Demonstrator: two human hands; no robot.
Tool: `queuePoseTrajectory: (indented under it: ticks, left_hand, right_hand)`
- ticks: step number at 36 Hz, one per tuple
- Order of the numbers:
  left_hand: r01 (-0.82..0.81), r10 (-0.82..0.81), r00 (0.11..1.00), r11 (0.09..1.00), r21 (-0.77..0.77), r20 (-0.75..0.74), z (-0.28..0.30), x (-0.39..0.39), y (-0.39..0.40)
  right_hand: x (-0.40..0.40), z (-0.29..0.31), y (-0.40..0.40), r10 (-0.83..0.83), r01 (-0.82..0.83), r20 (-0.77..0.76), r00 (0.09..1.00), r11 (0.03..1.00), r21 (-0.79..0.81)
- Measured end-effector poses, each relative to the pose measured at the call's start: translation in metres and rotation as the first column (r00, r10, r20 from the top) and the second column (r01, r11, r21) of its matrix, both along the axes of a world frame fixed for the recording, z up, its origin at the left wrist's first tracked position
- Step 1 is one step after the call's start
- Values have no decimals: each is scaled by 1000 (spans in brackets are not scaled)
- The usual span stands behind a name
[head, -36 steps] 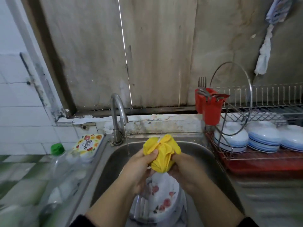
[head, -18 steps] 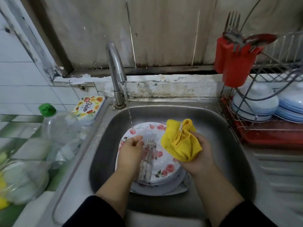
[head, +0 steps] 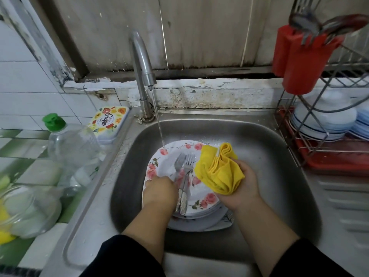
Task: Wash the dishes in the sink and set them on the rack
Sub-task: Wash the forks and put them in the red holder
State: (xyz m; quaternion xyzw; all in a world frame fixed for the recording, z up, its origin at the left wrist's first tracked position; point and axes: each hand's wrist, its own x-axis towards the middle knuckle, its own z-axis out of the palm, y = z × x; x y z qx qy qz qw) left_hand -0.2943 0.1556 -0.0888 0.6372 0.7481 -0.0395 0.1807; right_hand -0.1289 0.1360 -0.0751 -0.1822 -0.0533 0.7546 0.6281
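Right hand: your right hand [head: 242,184] grips the bunched yellow cloth [head: 218,170] above the right side of the sink [head: 275,176].
Left hand: your left hand [head: 159,191] is down on the flowered plate [head: 201,193], fingers at the forks [head: 184,172]; I cannot tell if it grasps them.
Plates: stacked in the middle of the sink, forks lying on top.
Water: runs from the tap [head: 142,64] onto the plate's far edge.
Rack: the rack [head: 319,150] stands right of the sink, with white bowls [head: 327,118] in it.
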Motion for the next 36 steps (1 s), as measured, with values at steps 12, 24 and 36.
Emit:
queuePoseTrajectory:
  ticks: [12,24,36]
  left_hand:
    - [-168,46,869,965,204,493,32,9,-17]
    - [-230,-20,592,954,192,806,68,22,-56]
    - [-38,-103,732,981,191,673,59,24,-60]
  right_hand:
    - [6,2,-1,-76,75,-58,995,997,-21]
    - [0,9,-5,-19,16,-60,998,998,-56]
    - [-21,3,-4,177,-182,263,948,983,-7]
